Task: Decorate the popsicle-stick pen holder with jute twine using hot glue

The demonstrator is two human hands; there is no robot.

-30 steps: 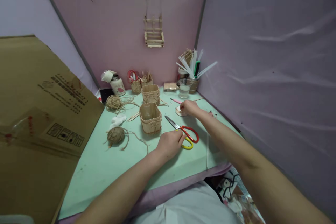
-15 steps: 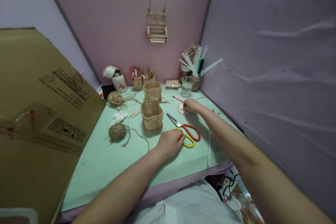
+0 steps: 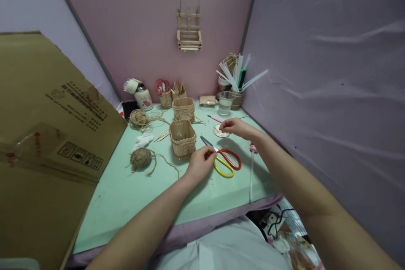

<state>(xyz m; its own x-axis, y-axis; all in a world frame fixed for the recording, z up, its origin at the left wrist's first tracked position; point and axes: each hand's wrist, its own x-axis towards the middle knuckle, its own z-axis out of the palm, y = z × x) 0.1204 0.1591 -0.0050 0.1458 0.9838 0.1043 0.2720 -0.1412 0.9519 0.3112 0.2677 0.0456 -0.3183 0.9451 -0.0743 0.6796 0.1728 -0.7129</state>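
My left hand point(image 3: 201, 162) is closed in a pinch beside the scissors point(image 3: 224, 161), which have one red and one yellow handle. Anything between its fingertips is too small to make out. Just to its left stands a woven-looking wooden basket point(image 3: 182, 140), with a clear lining inside. My right hand point(image 3: 238, 128) is over the edge of a small white round dish point(image 3: 218, 132) with brownish marks. Its thumb and fingers are bent together, and what they hold, if anything, I cannot make out. A pink-handled tool point(image 3: 216, 119) lies just beyond the dish.
A twine ball point(image 3: 141, 158), white wad point(image 3: 144, 140) and twine coil point(image 3: 139, 119) lie left. Behind are a second basket point(image 3: 183, 109), a water cup point(image 3: 225, 104) and a holder of white sticks point(image 3: 237, 99). A cardboard box point(image 3: 47, 147) flanks the left; a pink-topped stick point(image 3: 252, 173) lies right.
My right hand has lifted a little from the dish, so more of its fingers show. My left hand has moved up and left, off the yellow scissor handle.
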